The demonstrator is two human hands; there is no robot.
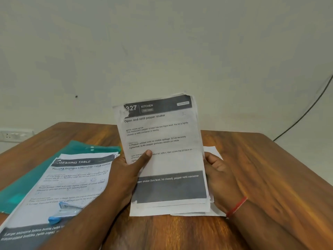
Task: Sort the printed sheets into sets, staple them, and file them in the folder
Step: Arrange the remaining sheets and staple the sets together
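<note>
Sheets of a printed stack (167,159) stand nearly upright at the middle of the wooden table (266,170), lower edges down at the tabletop and slightly fanned, upper edge leaning a little to the right. The left hand (126,172) clamps the stack's left edge about halfway up: thumb pressed flat across the front page, fingers hidden behind. The right hand (219,175) grips the opposite edge at a similar height, fingers curled round the back; a red thread (236,207) circles its wrist. The front page is headed "327 KITCHEN – Open and refill pepper shaker", and its top left corner is torn. To the left of the left forearm a second set of sheets (72,183), headed "DRESSING TABLE", lies flat, overlapping a green folder (45,166). A blue stapler (65,212) rests on that flat set, near its lower end, just beside the forearm.
</note>
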